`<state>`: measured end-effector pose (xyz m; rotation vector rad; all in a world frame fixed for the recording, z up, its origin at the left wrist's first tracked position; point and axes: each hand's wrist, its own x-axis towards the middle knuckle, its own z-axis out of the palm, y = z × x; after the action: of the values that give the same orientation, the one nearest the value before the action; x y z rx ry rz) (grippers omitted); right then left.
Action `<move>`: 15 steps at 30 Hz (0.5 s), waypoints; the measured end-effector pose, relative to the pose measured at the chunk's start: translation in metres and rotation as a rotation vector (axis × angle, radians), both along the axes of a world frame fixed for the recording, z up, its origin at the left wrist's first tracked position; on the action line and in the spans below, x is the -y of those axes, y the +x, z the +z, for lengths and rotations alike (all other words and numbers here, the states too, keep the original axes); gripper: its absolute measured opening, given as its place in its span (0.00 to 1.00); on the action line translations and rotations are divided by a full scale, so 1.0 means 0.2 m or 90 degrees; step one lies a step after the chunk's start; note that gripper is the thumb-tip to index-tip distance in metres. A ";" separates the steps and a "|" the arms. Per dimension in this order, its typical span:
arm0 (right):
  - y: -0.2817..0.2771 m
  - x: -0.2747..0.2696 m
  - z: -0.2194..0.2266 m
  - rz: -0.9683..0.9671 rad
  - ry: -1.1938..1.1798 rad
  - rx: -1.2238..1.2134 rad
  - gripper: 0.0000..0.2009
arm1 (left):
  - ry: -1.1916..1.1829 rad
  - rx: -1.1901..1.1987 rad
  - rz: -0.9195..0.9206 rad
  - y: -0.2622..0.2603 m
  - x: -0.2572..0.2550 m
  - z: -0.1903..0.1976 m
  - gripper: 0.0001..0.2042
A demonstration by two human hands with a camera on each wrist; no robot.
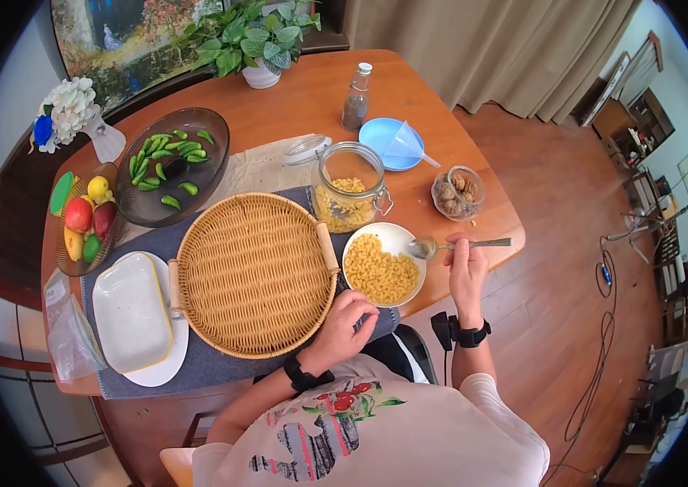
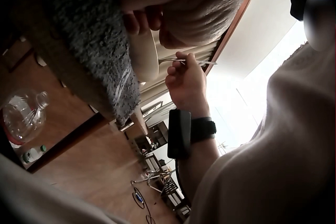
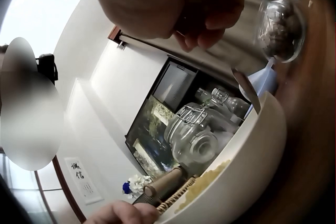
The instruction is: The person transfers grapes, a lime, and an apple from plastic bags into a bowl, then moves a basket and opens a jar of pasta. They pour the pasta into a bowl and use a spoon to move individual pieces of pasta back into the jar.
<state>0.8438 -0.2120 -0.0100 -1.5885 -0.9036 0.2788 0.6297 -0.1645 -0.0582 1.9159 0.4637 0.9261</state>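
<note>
A white bowl (image 1: 415,280) of yellow pasta (image 1: 378,273) stands near the table's front edge. My right hand (image 1: 467,276) grips a metal spoon (image 1: 482,243) by its handle; the spoon's head is over the bowl's right rim. Curled fingers of my left hand (image 1: 344,329) hold the bowl at its front left rim. In the left wrist view, my left hand (image 2: 189,8) is at the bowl (image 2: 144,58), partly in shadow. The right wrist view shows my right hand (image 3: 173,3) above the bowl (image 3: 257,155); its grip is largely hidden there.
Left of the bowl lies a round wicker tray (image 1: 258,276). Behind are an open glass jar (image 1: 348,207) of pasta, a blue plate (image 1: 376,142) with a funnel, and a glass bottle (image 1: 355,101). A walnut jar (image 1: 457,195) stands right; peppers, fruit and white dishes (image 1: 133,312) are left.
</note>
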 end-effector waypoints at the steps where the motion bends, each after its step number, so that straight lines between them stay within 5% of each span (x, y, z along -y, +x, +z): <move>1: -0.01 0.00 0.00 -0.004 -0.029 0.103 0.14 | 0.002 -0.001 0.001 0.00 0.00 0.00 0.04; 5: 0.01 -0.02 -0.07 0.000 -0.052 0.233 0.14 | 0.000 -0.009 0.001 0.00 0.00 0.01 0.05; 10: 0.00 -0.04 -0.11 0.049 -0.003 -0.087 0.14 | 0.001 -0.010 0.003 0.00 0.00 0.00 0.05; 15: -0.02 -0.05 -0.14 0.059 0.005 -0.175 0.14 | 0.002 -0.012 -0.002 0.00 0.00 -0.02 0.05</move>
<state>0.8401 -0.2026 -0.0375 -1.4597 -0.7630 0.5442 0.6293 -0.1642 -0.0624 1.9291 0.4702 0.9082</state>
